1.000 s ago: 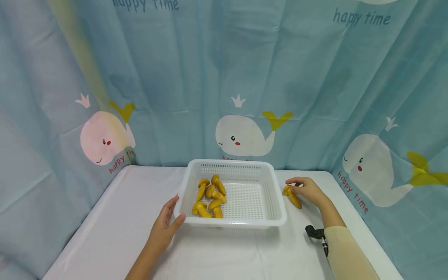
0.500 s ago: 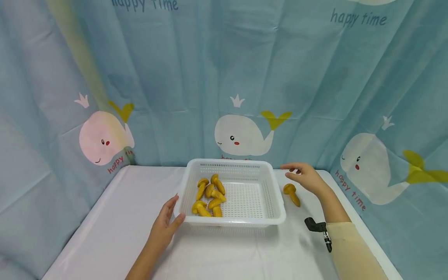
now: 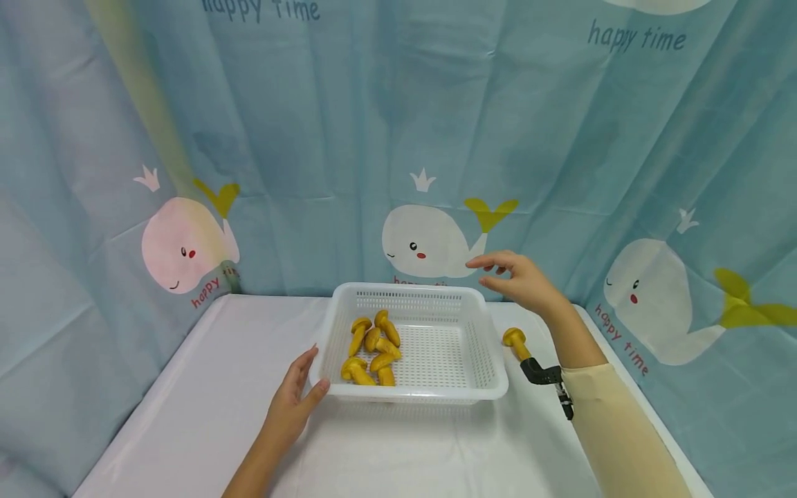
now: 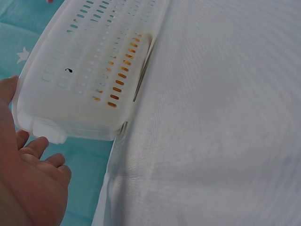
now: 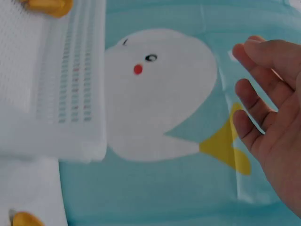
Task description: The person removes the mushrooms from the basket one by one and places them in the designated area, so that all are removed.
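A white perforated plastic basket (image 3: 448, 395) stands on the table, with several yellow mushrooms (image 3: 386, 346) lying in its left half. My left hand (image 3: 292, 398) holds the basket's near left corner, thumb on the rim and fingers along the left side; the left wrist view shows the basket wall (image 4: 89, 70) beside it. Above the far right corner of the basket, my right hand (image 3: 519, 280) is raised with nothing in it, its fingers (image 5: 254, 101) loosely bent. One more mushroom (image 3: 515, 339) lies on the table right of the basket, its stem end hidden behind the black wrist mount.
A black mount (image 3: 540, 373) juts from the right sleeve (image 3: 616, 429) over the table. The white-covered table (image 3: 405, 449) ends at a blue curtain (image 3: 311, 159) printed with whales, which also runs along both sides.
The right hand has let go of the mushroom right of the basket, risen, and moved back and left. The mushroom remains on the table; the left hand has stayed at the basket.
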Demonstrator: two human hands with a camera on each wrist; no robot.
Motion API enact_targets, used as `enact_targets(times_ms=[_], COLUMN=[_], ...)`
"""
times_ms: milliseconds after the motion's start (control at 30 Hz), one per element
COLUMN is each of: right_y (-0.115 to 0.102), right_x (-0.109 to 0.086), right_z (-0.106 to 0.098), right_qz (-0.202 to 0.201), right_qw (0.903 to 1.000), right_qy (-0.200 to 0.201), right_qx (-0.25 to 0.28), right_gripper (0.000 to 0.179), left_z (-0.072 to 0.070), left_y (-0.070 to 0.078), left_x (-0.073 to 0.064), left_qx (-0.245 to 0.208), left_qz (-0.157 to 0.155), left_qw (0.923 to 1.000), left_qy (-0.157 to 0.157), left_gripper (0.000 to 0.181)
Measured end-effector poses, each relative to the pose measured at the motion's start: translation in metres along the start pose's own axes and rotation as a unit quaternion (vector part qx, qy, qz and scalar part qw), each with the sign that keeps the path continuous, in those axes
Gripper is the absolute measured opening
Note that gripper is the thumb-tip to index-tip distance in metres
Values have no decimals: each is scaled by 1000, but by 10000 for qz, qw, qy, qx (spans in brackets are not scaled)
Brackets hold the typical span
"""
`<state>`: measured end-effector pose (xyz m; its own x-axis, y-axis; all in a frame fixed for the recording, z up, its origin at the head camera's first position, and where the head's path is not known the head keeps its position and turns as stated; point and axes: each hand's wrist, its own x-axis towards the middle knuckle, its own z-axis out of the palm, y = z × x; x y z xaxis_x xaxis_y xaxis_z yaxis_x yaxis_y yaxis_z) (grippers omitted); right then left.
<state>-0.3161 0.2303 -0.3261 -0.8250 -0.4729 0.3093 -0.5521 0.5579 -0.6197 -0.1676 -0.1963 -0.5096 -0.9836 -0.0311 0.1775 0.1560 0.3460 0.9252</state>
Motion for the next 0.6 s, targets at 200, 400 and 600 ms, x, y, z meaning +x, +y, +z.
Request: enact_targets(times_ms=[200, 400, 600], right_y=[-22, -39, -49], right_x=[23, 42, 60], right_z=[15, 37, 61], right_qz=[-528, -895, -981], right_qw=[9981, 9950, 9932], right_qy=[-95, -300, -588], right_qx=[297, 322, 237], right_gripper=[30, 30, 31], left_z=[0, 0, -1], left_y=[1, 2, 2], left_x=[0, -1, -1], left_qx=[-25, -2, 66], left_qz=[-2, -22, -36], left_qw=[10000, 10000, 10000], left_qy=[-9, 13, 10], left_gripper=[66, 67, 67])
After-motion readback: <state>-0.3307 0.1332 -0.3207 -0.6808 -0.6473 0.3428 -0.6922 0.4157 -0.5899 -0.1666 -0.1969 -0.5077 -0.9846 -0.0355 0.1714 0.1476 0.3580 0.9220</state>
